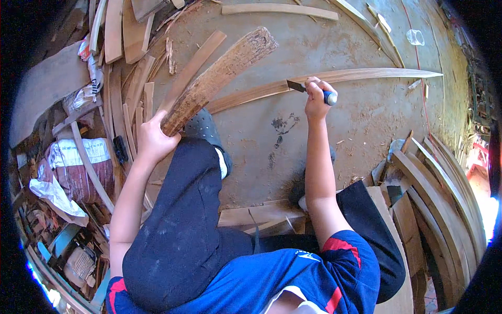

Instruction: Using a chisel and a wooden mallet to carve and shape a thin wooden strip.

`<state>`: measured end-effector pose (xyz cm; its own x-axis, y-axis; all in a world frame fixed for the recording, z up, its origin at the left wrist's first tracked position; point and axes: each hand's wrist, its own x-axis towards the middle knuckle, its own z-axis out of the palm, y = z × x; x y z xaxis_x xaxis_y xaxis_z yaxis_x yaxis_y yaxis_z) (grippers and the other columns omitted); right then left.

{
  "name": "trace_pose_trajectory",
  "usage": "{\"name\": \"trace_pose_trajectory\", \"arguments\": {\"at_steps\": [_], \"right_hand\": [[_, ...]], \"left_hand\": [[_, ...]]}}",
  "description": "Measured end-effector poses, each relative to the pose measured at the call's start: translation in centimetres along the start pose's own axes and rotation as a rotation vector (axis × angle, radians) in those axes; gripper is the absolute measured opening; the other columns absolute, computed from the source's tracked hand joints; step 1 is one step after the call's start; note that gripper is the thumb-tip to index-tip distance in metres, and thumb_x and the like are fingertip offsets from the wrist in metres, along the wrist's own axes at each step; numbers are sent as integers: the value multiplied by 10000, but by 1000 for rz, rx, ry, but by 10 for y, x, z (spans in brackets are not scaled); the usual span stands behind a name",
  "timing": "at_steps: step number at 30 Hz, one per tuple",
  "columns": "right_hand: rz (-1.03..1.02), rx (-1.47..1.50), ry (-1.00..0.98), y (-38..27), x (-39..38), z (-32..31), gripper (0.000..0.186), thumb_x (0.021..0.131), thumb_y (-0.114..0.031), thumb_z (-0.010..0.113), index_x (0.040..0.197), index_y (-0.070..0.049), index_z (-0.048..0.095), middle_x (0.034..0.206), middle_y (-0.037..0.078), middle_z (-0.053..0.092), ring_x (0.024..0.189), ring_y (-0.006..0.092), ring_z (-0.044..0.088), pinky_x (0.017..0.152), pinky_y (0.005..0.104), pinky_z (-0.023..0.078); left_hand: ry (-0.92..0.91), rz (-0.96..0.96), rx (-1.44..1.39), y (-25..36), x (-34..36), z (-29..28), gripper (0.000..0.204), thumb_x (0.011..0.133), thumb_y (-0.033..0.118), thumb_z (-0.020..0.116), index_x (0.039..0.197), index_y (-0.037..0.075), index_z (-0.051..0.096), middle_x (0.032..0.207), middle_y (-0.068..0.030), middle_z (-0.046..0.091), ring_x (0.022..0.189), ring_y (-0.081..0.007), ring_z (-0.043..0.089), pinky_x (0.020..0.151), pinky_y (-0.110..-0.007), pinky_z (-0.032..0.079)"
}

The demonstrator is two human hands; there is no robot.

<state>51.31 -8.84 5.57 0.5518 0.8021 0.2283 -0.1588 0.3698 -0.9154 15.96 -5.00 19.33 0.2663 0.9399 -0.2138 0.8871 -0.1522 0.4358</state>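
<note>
My left hand (157, 140) is closed around the lower end of a rough-edged wooden plank (222, 78), which slants up and to the right above my left knee. Beside it a smoother wooden strip (194, 67) runs up from behind the hand; I cannot tell whether the fingers hold it too. My right hand (317, 99) grips the blue, pale-ended handle of a knife-like tool (330, 98). Its short dark blade points left, over or against a long, thin, curved board (361, 75) lying on the floor.
Planks and offcuts (113, 31) are piled along the left, near a red-and-white sack (83, 162). Curved boards (434, 209) lean together on the right. Another strip (280, 10) and a clear plastic cup (415, 37) lie on the dusty floor (251, 157). A red cord (422, 94) crosses it.
</note>
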Motion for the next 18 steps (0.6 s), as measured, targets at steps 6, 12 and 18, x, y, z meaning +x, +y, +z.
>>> {"name": "trace_pose_trajectory", "arguments": {"at_steps": [6,12,18], "right_hand": [[-41,-44,-20,3,1,-2,220,698,28,498,525,-7,368,532,56,428,570,160,433,538,281,332],[-37,-58,-27,-1,1,2,214,701,33,500,533,-4,372,543,56,433,574,153,432,537,274,330],[-29,-88,-54,5,1,-5,204,717,23,512,553,-1,394,595,73,478,591,145,438,539,262,331]], "left_hand": [[-7,17,-16,-2,0,1,314,598,164,671,884,62,591,776,-204,621,773,-368,614,670,-406,489],[-26,-3,-7,0,-1,2,304,594,162,670,870,64,588,776,-191,622,774,-366,612,664,-413,486],[-81,-36,34,2,1,0,355,594,140,670,930,56,596,808,-197,629,802,-359,620,698,-405,487]]}}
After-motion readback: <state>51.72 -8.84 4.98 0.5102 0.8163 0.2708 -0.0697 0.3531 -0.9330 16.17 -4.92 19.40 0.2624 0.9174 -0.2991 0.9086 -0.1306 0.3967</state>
